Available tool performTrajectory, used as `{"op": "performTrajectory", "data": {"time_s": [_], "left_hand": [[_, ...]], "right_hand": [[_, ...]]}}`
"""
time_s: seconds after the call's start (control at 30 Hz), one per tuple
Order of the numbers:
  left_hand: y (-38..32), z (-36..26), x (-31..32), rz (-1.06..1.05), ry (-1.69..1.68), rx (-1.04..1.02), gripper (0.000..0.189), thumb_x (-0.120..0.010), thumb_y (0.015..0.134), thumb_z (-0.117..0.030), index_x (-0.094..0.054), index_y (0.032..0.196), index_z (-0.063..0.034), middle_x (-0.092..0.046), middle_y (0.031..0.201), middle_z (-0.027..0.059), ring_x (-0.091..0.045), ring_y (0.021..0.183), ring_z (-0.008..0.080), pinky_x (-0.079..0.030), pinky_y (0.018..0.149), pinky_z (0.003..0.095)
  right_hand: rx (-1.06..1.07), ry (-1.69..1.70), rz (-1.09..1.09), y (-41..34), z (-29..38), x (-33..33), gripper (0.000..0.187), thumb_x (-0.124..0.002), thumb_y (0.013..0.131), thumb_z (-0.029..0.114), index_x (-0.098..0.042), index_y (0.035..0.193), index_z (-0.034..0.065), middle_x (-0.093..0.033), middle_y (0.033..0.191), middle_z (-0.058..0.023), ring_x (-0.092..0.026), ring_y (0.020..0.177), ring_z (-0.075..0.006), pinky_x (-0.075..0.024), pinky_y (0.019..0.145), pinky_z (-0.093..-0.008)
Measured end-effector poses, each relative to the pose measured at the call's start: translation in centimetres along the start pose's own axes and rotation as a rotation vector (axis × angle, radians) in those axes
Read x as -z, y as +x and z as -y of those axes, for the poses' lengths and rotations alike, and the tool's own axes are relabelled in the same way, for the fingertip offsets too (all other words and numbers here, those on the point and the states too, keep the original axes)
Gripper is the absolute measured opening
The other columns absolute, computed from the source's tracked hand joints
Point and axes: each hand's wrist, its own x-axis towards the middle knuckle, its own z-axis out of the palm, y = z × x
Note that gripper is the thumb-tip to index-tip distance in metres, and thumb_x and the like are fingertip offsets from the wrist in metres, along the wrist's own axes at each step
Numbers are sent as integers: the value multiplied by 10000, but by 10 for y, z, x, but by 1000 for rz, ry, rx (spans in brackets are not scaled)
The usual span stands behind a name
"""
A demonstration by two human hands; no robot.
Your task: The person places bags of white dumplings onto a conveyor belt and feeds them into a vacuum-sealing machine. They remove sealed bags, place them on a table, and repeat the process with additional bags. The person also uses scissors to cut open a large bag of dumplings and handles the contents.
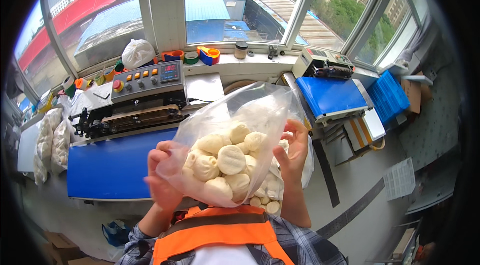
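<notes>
A clear plastic bag [270, 107] of pale steamed buns [231, 160] is in front of my chest. Pleats show on some buns; others turn a flat, round side up. My left hand [165, 173] has its fingers curled on the bag's left edge, with film lying over part of them. At the bag's right edge is my right hand [294, 149], its thumb and fingers apart and close to the film. Behind and below it, more small buns [272, 207] show, partly covered by the bag and my right forearm.
On the left, a continuous band sealer [148, 81] stands over a blue conveyor belt [112, 167]. Another machine with a blue belt [332, 94] stands at right, near a blue crate [388, 96]. Tape dispensers [209, 55] and a jar [240, 50] line the windowsill. Filled bags [60, 145] lie far left.
</notes>
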Motion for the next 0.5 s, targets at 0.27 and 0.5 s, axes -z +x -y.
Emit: {"op": "performTrajectory", "data": {"time_s": [0.27, 0.5], "left_hand": [[10, -26, 28, 65, 357, 169, 368, -648, 804, -134, -575, 1119, 41, -567, 1031, 117, -550, 905, 218, -454, 815, 326], [33, -36, 24, 504, 857, -178, 309, -723, 752, -83, -618, 1026, 15, -590, 930, 109, -573, 775, 209, -480, 677, 296]], "right_hand": [[-11, -330, -16, 16, 20, -20, 386, -795, 692, 92, -576, 1009, 55, -477, 785, 11, -432, 733, -108, -390, 690, -235], [60, 24, -104, 11, 3, -1, 159, -679, 808, -21, -537, 872, 10, -563, 840, -48, -524, 789, -112, -438, 775, -239]]}}
